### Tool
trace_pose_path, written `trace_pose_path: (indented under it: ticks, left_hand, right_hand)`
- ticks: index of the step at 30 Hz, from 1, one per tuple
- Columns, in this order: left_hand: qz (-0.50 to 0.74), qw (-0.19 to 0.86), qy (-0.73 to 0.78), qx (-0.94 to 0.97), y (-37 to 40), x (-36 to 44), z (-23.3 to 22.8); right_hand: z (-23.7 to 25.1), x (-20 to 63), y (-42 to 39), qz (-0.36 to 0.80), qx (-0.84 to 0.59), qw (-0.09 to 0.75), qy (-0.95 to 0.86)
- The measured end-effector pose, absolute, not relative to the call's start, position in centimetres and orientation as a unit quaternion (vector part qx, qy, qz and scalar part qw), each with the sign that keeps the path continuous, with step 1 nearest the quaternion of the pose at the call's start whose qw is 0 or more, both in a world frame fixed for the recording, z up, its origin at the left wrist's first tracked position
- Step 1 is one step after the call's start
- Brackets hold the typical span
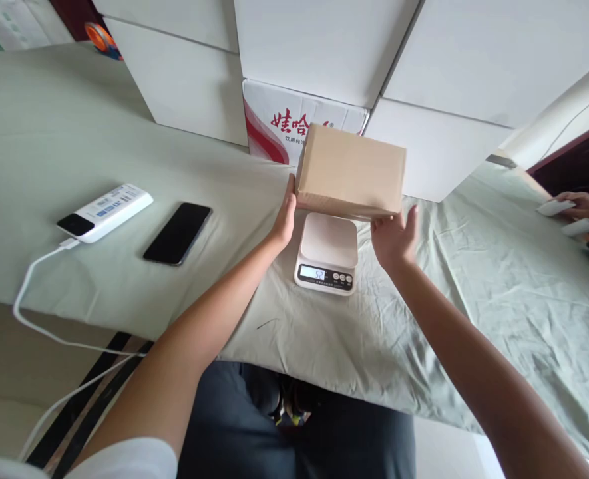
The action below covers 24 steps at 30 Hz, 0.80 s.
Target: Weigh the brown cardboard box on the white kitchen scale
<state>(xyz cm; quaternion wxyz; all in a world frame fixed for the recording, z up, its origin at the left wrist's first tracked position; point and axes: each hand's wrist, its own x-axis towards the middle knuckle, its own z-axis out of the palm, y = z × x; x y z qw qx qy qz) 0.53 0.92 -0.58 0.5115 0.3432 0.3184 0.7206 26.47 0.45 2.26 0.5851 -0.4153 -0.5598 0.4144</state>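
Covering the table under both hands, a pale green cloth [474, 279] meets white panels [324, 46] beyond them. The left hand [284, 219] and right hand [394, 236] grip a cardboard box [351, 173] by its sides above a white scale [327, 254] — its display too small to read; another person's hand [578, 203] is cut off far right.

bright even light, soft shadows, edges warped.
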Motion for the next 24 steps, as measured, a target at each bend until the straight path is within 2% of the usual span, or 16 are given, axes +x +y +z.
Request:
trace_pose_path:
  ticks: [5,12,19,24]
  left_hand:
    - [0.678,0.461,0.398,0.413,1.8,-0.3,-1.8]
    - [0.623,0.424,0.44,0.488,2.3,-1.1,-2.9]
    - [0.681,0.479,0.406,0.377,1.5,-0.3,-1.6]
    - [0.699,0.505,0.436,0.259,0.9,0.2,0.6]
  right_hand:
    - [-1.1,24.9,5.2,0.439,-0.42,0.62,-0.496]
    - [-2.5,23.7,4.3,0.434,-0.405,0.667,-0.449]
    - [-2.5,23.9,4.6,0.418,-0.435,0.674,-0.426]
    - [-2.7,23.8,4.8,0.418,-0.427,0.673,-0.436]
